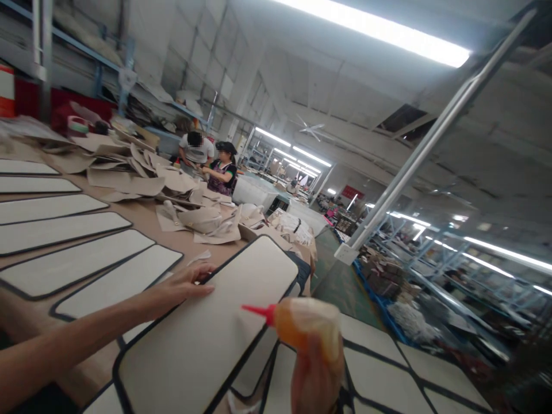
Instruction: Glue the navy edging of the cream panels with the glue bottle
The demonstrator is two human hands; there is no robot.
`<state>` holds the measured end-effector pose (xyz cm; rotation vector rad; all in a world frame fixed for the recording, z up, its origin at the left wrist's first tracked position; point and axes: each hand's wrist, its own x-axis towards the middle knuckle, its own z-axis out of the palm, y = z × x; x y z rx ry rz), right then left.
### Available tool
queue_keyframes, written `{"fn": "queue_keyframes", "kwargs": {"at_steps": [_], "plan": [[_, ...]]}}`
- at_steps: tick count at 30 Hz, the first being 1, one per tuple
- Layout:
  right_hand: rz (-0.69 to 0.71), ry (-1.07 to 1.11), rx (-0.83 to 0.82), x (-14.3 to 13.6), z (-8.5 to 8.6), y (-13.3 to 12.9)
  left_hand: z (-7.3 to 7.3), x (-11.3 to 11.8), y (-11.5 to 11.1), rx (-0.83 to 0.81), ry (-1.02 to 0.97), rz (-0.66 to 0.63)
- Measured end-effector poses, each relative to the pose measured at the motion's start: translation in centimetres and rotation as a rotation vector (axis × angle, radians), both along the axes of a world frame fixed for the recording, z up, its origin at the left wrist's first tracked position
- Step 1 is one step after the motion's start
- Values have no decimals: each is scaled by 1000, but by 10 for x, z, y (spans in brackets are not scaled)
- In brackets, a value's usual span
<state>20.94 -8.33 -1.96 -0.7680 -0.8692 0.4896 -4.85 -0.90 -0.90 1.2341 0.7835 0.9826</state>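
Note:
My left hand [192,283] grips the far left edge of a long white panel [207,333] with a dark border and rounded corners, thumb on its face. The panel is tilted up above the table. My right hand [317,368] is wrapped round a glue bottle [308,322] of clear plastic with amber liquid inside and a red pointed nozzle. The bottle lies sideways, its nozzle pointing left over the panel's right part. Whether the tip touches the panel I cannot tell. Motion blurs the right hand a little.
Several similar panels [86,259] lie in a row at the left, and more panels [375,368] at the right. A heap of cut cardboard pieces [172,184] covers the table's far side. Two people [219,169] work beyond it. A slanted metal post [414,155] rises at the right.

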Motion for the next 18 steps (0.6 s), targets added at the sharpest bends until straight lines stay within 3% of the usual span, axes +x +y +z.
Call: {"fn": "queue_keyframes", "kwargs": {"at_steps": [2,4,8,10,12,14,16,18], "plan": [[7,143,63,3,22,12,2,-6,-21,-4,-22,-41],[70,186,51,-7,22,12,3,-12,-41,-25,-55,-30],[243,109,-116,-45,-29,-20,2,-33,-73,-39,-89,157],[238,80,-154,-53,-42,-32,3,-46,-91,-19,-45,257],[194,35,-145,-54,-35,-31,4,-59,-113,-15,1,304],[247,57,-119,-60,-18,-22,7,-73,-138,-20,4,329],[270,93,-110,-78,-7,-19,10,-88,-162,-41,-22,384],[406,109,-159,-109,-7,-31,11,-108,-186,-63,-33,467]]}}
